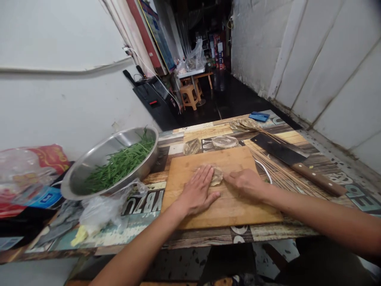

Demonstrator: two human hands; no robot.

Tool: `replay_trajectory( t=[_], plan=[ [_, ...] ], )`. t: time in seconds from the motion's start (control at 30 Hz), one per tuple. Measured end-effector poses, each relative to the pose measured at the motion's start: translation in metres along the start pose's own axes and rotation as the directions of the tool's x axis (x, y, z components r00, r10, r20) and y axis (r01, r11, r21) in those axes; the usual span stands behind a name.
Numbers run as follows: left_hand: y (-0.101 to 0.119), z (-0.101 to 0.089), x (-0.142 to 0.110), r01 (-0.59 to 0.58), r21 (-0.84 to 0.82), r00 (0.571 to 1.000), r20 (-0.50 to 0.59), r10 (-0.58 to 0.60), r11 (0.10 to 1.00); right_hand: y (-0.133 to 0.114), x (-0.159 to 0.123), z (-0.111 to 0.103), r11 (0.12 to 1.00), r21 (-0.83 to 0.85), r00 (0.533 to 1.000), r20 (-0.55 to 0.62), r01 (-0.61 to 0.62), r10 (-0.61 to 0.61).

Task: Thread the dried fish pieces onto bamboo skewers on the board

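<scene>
My left hand point(199, 190) lies flat, fingers stretched out, over the left part of a thin, wrinkled brownish-grey piece of food point(217, 176). That piece rests on a wooden cutting board point(181, 171). My right hand point(243, 183) is closed in a pinch at the right edge of the piece; whatever is between its fingertips is hidden. Beyond the board lie two similar flat pieces, one pale point(224, 142) and one darker point(192, 146). Thin wooden skewers point(285, 174) are spread to the right of the board. More flat pieces point(245, 124) sit at the far ends of some skewers.
A cleaver point(297, 163) with a wooden handle lies across the skewers at right. Behind it is a blue flat object point(259, 116). At left stand a metal bowl point(71, 180) of green vegetables and a crumpled plastic bag point(102, 210). A round rim point(264, 169) shows behind my right hand.
</scene>
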State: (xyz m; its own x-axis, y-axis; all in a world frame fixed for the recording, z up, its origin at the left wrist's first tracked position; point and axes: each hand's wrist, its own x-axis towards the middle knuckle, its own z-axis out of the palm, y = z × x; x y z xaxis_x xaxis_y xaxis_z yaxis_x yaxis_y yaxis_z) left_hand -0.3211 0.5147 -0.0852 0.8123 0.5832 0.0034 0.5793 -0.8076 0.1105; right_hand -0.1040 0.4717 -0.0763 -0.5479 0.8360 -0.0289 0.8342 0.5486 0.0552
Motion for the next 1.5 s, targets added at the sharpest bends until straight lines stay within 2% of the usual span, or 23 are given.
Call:
replay_trajectory(
  t=[0.27, 0.37, 0.5, 0.57, 0.67, 0.73, 0.8, 0.93, 1.07, 1.23, 1.27, 1.33, 1.4, 1.43, 1.5],
  plan=[
    [0.0, -0.001, 0.0, -0.002, -0.02, 1.0, 0.005, 0.002, 1.0, 0.007, -0.005, 0.001, 1.0, 0.017, 1.0, 0.025, 0.019, -0.019],
    [0.0, -0.001, -0.001, -0.022, -0.027, 1.0, -0.002, 0.022, 0.999, 0.007, -0.007, 0.001, 0.989, 0.148, 1.0, -0.018, -0.019, 0.022],
    [-0.001, 0.0, -0.001, -0.042, -0.034, 0.999, -0.018, 0.041, 0.999, 0.008, -0.008, -0.001, 0.927, 0.372, 0.99, -0.111, -0.038, 0.085],
    [-0.001, 0.001, -0.001, -0.047, -0.034, 0.999, -0.015, 0.046, 0.998, 0.008, -0.01, -0.002, 0.948, 0.318, 0.993, -0.098, -0.027, 0.061],
    [-0.003, 0.002, 0.0, -0.055, -0.026, 0.998, -0.022, 0.055, 0.998, 0.005, -0.014, -0.003, 0.998, 0.05, 0.999, -0.011, 0.036, -0.035],
    [-0.004, 0.003, -0.001, -0.062, -0.019, 0.998, -0.028, 0.062, 0.998, 0.003, -0.017, -0.003, 0.993, -0.089, 0.996, 0.032, 0.084, -0.081],
    [-0.004, 0.002, -0.001, -0.064, -0.008, 0.997, -0.035, 0.064, 0.998, -0.001, -0.019, -0.002, 0.984, -0.155, 0.995, 0.045, 0.093, -0.087],
    [0.004, -0.004, 0.0, -0.127, 0.037, 0.989, -0.065, 0.13, 0.991, -0.01, -0.022, -0.001, 0.985, -0.174, 1.0, 0.014, -0.008, 0.011],
    [0.013, -0.005, 0.004, -0.216, 0.003, 0.976, 0.016, 0.216, 0.976, -0.019, -0.031, -0.007, 0.984, -0.097, 0.989, -0.009, -0.149, 0.149],
    [0.019, -0.005, 0.005, -0.199, -0.038, 0.977, 0.067, 0.201, 0.979, -0.023, -0.049, -0.012, 0.934, -0.04, 0.935, 0.007, -0.354, 0.355],
    [0.021, -0.006, 0.003, -0.185, -0.024, 0.982, 0.04, 0.186, 0.982, -0.023, -0.051, -0.011, 0.927, -0.035, 0.928, -0.007, -0.373, 0.373],
    [0.024, -0.008, -0.003, -0.077, 0.023, 0.992, -0.103, 0.079, 0.997, -0.022, -0.056, -0.006, 0.921, -0.029, 0.921, -0.056, -0.388, 0.386],
    [0.026, -0.009, -0.011, 0.088, 0.038, 0.958, -0.276, -0.074, 0.995, -0.021, -0.058, 0.0, 0.921, -0.03, 0.917, -0.116, -0.388, 0.382],
    [0.027, -0.008, -0.015, 0.139, 0.034, 0.941, -0.316, -0.121, 0.99, -0.021, -0.059, 0.002, 0.92, -0.03, 0.913, -0.138, -0.392, 0.384],
    [0.026, -0.005, -0.022, 0.137, 0.026, 0.956, -0.265, -0.125, 0.99, -0.021, -0.06, 0.005, 0.919, -0.023, 0.909, -0.162, -0.393, 0.385]
  ],
)
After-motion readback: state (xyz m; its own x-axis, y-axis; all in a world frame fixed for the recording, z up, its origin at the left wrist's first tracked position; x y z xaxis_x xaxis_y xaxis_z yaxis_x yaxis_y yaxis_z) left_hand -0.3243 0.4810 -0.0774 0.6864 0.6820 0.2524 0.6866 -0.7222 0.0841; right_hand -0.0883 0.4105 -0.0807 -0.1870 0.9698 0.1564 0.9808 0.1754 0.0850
